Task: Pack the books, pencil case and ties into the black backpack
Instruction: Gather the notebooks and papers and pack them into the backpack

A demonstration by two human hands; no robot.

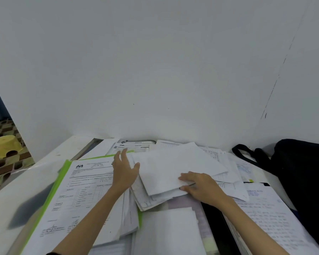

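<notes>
While my right hand (201, 186) lays flat fingers on loose white papers (173, 172), my left hand (124, 170) hovers open at nine o'clock; I see the black backpack (306, 172) slumped at three o'clock on the desk (17, 190).

I see print on form in green folder (63, 183) and handwritten sheet (269, 218); nothing legible.
</notes>
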